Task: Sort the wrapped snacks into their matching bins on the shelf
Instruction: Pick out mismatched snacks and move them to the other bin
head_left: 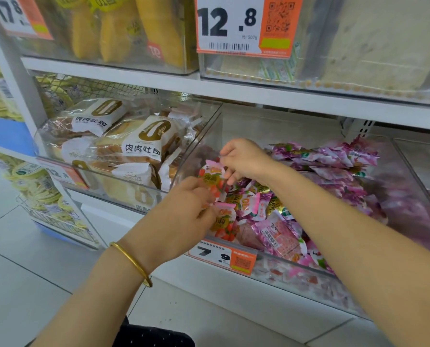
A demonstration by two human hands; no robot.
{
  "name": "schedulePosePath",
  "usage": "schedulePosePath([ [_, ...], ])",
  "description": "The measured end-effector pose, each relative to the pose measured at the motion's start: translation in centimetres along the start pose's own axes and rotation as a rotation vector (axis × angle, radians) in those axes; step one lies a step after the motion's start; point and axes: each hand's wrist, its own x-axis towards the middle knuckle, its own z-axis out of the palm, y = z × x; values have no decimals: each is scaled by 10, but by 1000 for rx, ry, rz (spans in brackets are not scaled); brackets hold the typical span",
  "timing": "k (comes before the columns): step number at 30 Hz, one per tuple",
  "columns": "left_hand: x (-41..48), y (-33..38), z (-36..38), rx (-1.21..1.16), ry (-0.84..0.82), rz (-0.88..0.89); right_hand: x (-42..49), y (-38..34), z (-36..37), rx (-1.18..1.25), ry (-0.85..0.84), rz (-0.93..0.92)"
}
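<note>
Picking strays out of the pink-snack bin (pixel 406 169) — collection step, by my reading. Right hand (pixel 244 159) pinches a red fruit-print packet (pixel 212 180) just above the heap; left hand (pixel 183 209) grips a second fruit-print packet (pixel 222 220) near the front rim. Next: lift both out, locate their bin — not identifiable here. Shelf board (pixel 259 96) hangs above, divider wall (pixel 198 136) just left; the way out toward the person is open.

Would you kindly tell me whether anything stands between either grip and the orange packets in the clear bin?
Nothing visible does. The right grip pinches one orange packet over the left front corner of the clear bin, and the left grip holds a second packet just below it; the bin's top is open.
</note>
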Motion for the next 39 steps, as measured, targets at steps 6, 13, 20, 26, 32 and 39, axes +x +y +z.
schedulePosePath([
  [6, 15, 0, 18, 123, -171, -23, -15, 8, -5, -268, 69, -106],
  [13, 17, -1, 19, 67, -168, -100, -9, 16, 1, -541, -140, -143],
  [20, 23, -1, 24, 204, -259, -154, 1, 17, -1, -293, -57, -53],
  [26, 21, 9, 24, 191, -250, -183, 6, 15, 1, -29, 61, 18],
  [32, 23, 0, 24, 231, -269, -143, -2, 13, -8, -139, 305, -85],
  [39, 25, -3, 27, 143, -202, -188, -18, -1, -32, -128, 374, -170],
])
